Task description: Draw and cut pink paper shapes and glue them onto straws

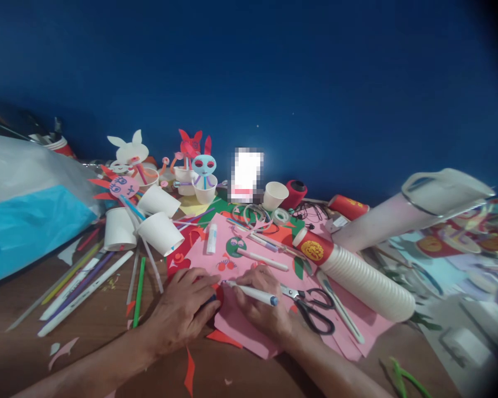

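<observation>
My right hand (263, 301) is closed round a white marker (255, 293) with a blue end. Its tip meets the pink paper (249, 331), just below two red eye shapes (226, 266) with drawn lashes. On the paper's left side rests my left hand (186, 304), its fingers bent towards the marker tip. Something dark blue (208, 301) shows between its thumb and fingers, mostly hidden, and red paper shows beside them. A green paper face (236, 246) lies further back. Black-handled scissors (311, 309) lie right of my right hand, next to a cutter knife (340, 307).
Behind the paper stand a glue stick (212, 239) and paper-cup figures (205, 188). White cups (161, 232) and coloured straws (139, 293) are at left, near a blue-and-white bag (37, 215). A long cup stack (357, 276) and a tilted jug (398, 210) occupy the right.
</observation>
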Available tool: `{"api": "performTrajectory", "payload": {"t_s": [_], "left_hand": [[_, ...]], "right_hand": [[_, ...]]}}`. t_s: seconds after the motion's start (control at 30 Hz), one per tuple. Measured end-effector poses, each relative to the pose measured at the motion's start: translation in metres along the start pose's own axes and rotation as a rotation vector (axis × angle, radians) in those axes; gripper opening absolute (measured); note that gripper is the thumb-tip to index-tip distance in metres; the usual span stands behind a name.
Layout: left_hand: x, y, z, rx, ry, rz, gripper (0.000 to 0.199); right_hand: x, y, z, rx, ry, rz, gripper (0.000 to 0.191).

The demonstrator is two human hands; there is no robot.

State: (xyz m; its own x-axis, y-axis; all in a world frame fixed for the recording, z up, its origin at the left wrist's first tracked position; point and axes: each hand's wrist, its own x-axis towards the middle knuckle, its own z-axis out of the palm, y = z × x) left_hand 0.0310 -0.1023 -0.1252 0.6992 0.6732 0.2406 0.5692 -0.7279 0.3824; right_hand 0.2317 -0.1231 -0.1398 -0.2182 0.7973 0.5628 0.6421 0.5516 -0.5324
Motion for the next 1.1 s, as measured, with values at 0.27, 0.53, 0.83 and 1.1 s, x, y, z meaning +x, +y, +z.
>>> {"api": "performTrajectory", "payload": {"t_s": [0.27, 0.53, 0.83, 1.1], "left_hand": [[0.0005, 0.0017, -0.0006, 0.002, 0.011, -0.009, 0.02], [-0.0003, 0.0016, 0.0007, -0.006, 0.056, -0.005, 0.022], [0.0008, 0.0009, 0.0003, -0.016, 0.044, 0.004, 0.023], [0.0004, 0.0019, -0.0004, -0.016, 0.05, -0.005, 0.023]], "right_hand": [[0.0003, -0.0012, -0.0014, -0.033, -0.033, 0.004, 0.005], [-0.0022, 0.0029, 0.0012, -0.033, -0.036, 0.001, 0.006], [-0.0006, -0.0006, -0.0007, -0.081, -0.076, 0.002, 0.009], [-0.001, 0.0015, 0.0011, -0.049, -0.043, -0.023, 0.006]]}}
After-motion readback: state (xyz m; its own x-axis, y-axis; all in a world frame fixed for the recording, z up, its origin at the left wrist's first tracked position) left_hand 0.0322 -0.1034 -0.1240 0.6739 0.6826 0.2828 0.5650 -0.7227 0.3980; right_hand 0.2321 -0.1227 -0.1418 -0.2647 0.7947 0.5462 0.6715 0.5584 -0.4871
